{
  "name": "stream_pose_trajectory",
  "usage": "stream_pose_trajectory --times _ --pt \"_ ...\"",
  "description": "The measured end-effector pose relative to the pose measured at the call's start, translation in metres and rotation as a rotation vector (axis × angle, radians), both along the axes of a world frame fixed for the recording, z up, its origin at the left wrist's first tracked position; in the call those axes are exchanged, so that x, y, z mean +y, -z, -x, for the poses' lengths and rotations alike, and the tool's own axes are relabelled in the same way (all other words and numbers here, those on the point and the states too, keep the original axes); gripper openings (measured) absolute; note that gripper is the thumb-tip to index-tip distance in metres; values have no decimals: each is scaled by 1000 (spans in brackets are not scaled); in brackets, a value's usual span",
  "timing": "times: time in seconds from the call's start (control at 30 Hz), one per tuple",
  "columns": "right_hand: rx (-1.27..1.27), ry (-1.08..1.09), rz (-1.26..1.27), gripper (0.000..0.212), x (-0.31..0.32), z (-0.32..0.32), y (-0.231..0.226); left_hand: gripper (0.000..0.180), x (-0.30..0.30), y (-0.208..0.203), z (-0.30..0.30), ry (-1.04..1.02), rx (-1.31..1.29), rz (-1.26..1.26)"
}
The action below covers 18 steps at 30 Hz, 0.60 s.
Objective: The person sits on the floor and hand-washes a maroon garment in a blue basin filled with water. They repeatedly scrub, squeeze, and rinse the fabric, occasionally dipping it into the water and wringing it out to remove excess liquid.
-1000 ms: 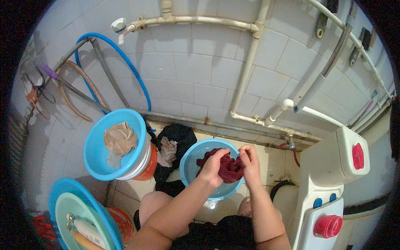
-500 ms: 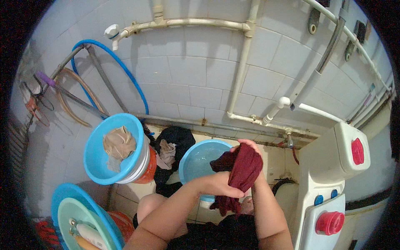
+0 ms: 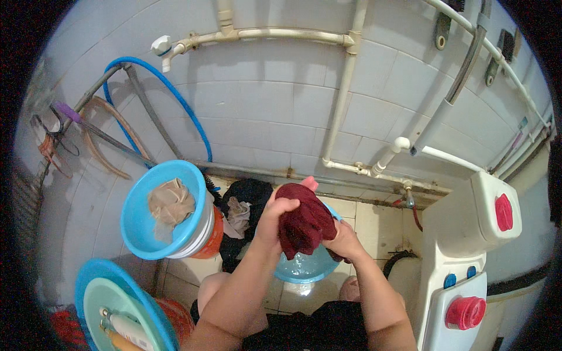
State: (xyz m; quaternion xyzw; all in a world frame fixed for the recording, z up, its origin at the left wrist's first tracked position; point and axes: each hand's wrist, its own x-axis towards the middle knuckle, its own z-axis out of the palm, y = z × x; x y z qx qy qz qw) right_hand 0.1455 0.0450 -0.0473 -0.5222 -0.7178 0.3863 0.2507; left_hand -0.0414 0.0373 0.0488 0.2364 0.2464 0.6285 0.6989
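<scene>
A dark maroon cloth (image 3: 305,219) hangs bunched between my two hands, above a light blue basin (image 3: 309,275) with water in it. My left hand (image 3: 271,221) grips the cloth's left side, its thumb lying over the front. On the lower right edge, my right hand (image 3: 346,241) is closed round the fabric. A small pink thing (image 3: 310,183) shows behind the cloth's top; its kind is hidden. The cloth covers much of the basin's far side.
A blue basin (image 3: 130,219) with a beige cloth (image 3: 171,202) rests on stacked buckets at left. Dark clothes (image 3: 249,193) lie on the floor behind. Nearer left, a green basin (image 3: 93,304) holds bottles. Large white jugs (image 3: 453,216) with red caps stand at right. Pipes (image 3: 281,35) cross the tiled wall.
Both hands have moved left with the maroon cloth, which now hangs over the basin. The left hand has turned upward at its left side; the right has shifted lower. The pink thing has come into view.
</scene>
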Motion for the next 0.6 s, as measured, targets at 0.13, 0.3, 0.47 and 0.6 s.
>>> stream_pose_trajectory --times 0.13,0.3,0.47,0.6 --pt "342 120 307 43 3 0 4 35 4 -9 23 -47 -234 185" --pt "1437 366 472 53 6 11 -25 37 23 30 35 -4 123 276" --pt "1114 271 60 77 -10 50 -57 33 18 38 5 -68 62 332" --pt "516 -18 -494 87 -27 69 -57 26 15 35 8 27 -168 294"
